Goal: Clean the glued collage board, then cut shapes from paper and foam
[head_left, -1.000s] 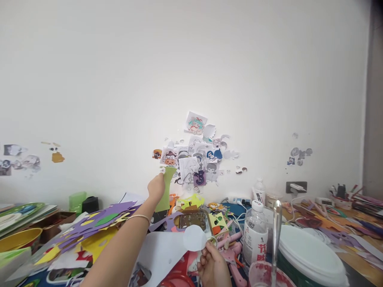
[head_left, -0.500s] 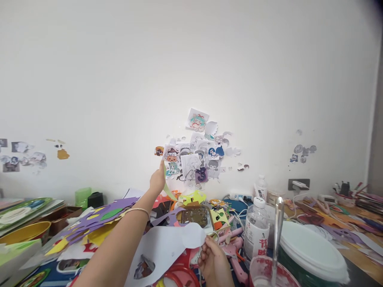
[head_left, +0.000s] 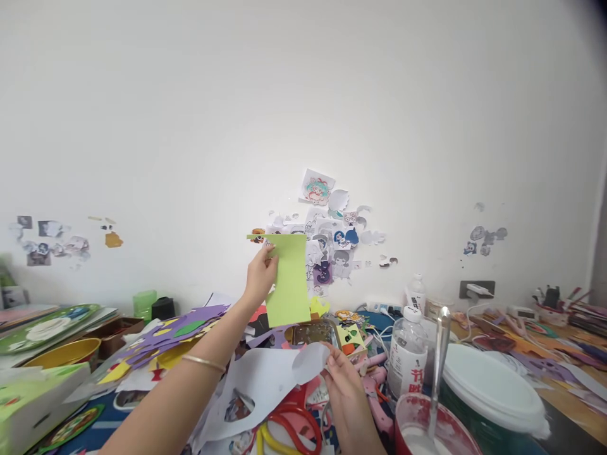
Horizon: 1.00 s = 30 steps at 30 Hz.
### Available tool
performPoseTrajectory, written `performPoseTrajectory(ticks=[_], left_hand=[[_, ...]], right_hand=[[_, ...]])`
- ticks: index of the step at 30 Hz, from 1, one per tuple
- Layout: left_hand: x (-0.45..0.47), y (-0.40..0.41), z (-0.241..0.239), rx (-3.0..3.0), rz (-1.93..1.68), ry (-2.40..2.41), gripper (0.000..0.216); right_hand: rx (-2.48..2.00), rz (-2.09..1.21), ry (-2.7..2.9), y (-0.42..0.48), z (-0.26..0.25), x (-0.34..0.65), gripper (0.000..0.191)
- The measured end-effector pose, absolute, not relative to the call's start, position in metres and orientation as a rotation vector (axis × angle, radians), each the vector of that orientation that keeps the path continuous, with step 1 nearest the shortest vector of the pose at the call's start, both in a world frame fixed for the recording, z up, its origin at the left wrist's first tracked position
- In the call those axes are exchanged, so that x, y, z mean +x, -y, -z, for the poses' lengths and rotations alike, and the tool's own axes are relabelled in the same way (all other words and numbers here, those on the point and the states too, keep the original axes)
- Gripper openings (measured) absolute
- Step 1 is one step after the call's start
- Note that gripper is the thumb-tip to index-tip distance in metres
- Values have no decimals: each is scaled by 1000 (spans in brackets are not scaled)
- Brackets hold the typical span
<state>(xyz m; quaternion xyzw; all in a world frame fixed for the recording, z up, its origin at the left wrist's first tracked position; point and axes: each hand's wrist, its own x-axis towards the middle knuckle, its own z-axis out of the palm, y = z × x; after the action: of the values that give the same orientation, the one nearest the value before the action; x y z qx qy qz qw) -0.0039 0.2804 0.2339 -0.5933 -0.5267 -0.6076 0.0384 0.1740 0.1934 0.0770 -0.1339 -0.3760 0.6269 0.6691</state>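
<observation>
The right hand (head_left: 345, 387) pinches a white paper circle (head_left: 310, 360) that looks all cut out, while the left hand (head_left: 260, 277) holds green paper (head_left: 291, 281) with straight sides.

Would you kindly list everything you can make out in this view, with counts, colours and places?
green sheet: 1, light green, centre
paper disc: 1, white, front centre
cut sheet: 1, white, front centre
wall: 1, white, behind
cut-outs: many, mixed, on the wall
paper scraps: uncounted, mostly purple, left of centre
loop handles: count unclear, red and yellow, front centre
bottles: 2, clear with white caps, right of centre
tub: 1, green with pale lid, right
cup: 1, red, front right
utensil: 1, silver, in the cup
bowl: 1, yellow, left
smaller clutter: uncounted, mixed, across the table
bracelet: 1, gold, left wrist
left hand: 1, holding the green sheet
right hand: 1, holding the paper disc
</observation>
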Motion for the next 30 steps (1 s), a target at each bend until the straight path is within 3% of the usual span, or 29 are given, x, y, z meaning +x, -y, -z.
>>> performPoseTrajectory(ticks=[12,16,23,27,30], left_hand=[[21,-183,-167,-1844,2118,1552,32],[17,-173,-157,-1782,2248,1615,38],[15,-170,-138,-1620,2775,1555,55],[21,-158,-121,-1883,2911,1766,67],[24,-152,-107,-2174,2815,1816,57]], right_hand=[[-403,-1498,819,-170,-77,158,34],[-492,-1339,915,-175,-65,150,34],[-629,-1040,1032,-179,-57,146,26],[-698,-986,1009,-175,-62,152,30],[-710,-976,1023,-174,-63,155,37]])
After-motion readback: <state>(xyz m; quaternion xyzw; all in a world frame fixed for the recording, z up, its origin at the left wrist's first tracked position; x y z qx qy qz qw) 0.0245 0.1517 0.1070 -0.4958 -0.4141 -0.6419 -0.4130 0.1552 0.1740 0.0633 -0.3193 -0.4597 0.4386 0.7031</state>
